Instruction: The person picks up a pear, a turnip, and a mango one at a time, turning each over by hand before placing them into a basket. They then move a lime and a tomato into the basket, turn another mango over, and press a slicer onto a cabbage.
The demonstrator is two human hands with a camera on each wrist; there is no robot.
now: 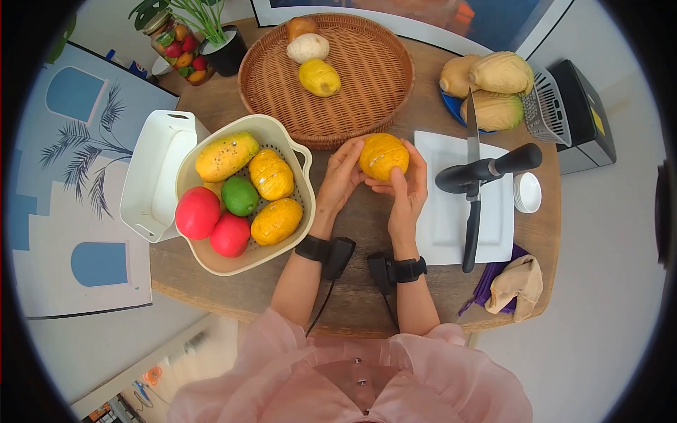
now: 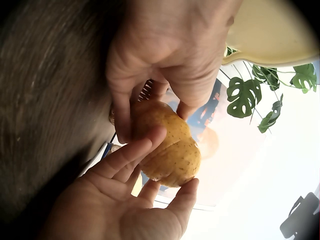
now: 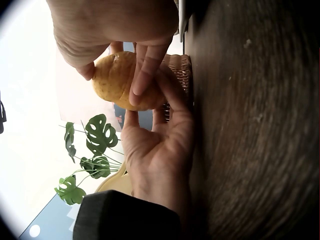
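Note:
Both hands grip one yellow, potato-like piece (image 1: 383, 156) above the table, between the colander and the white board. In the head view the left hand (image 1: 341, 176) holds its left side and the right hand (image 1: 409, 201) its right side, thumb across the front. The left wrist view shows the left hand (image 2: 167, 50) with fingers and thumb round the brown-yellow piece (image 2: 167, 145), and the right hand (image 2: 120, 200) pinching its other end. A groove crosses the piece (image 3: 115, 77) in the right wrist view, between the right hand (image 3: 117, 22) and left hand (image 3: 157, 150).
At left, a cream colander (image 1: 307, 204) holds yellow, red and green pieces beside a white basket (image 1: 151, 169). A wicker tray (image 1: 367, 77) with several pieces stands behind. On the white board (image 1: 444, 229) lie a knife (image 1: 472, 233) and a black-handled tool (image 1: 455, 178). Small white bowls (image 1: 527, 192) stand right.

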